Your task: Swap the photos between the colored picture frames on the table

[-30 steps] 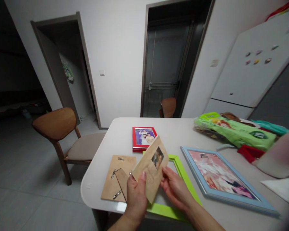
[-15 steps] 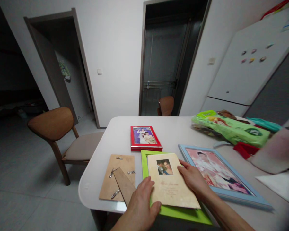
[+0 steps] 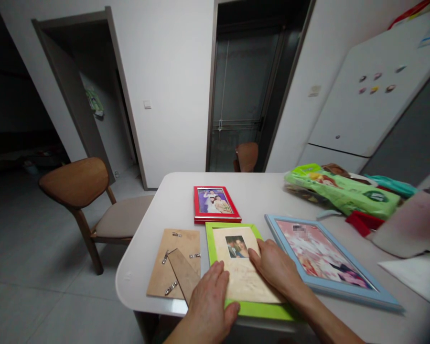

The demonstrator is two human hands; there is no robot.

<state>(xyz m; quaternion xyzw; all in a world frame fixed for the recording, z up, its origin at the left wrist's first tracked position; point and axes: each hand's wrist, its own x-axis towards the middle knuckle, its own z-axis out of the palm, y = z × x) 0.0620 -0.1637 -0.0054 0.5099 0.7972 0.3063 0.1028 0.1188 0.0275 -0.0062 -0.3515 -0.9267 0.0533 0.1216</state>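
Observation:
A cream card with a small photo (image 3: 236, 265) lies inside the lime green frame (image 3: 210, 239) on the white table (image 3: 154, 210). My left hand (image 3: 209, 301) rests flat on the card's near left corner and the frame's near edge, fingers stretched out. My right hand (image 3: 275, 267) lies flat on the card's right side, fingers extended. The brown frame backing with a stand and metal clips (image 3: 174, 267) sits on the table just left of the green frame.
A red framed photo (image 3: 215, 203) lies beyond the green frame, a large blue framed photo (image 3: 326, 260) to its right. Green and red packages (image 3: 344, 193) sit at the back right. A wooden chair (image 3: 93, 200) stands left of the table; a fridge (image 3: 376, 100) is behind.
The card was held up tilted in both hands, then laid flat onto the green frame. Now it sits inside the frame opening with both hands pressing it down.

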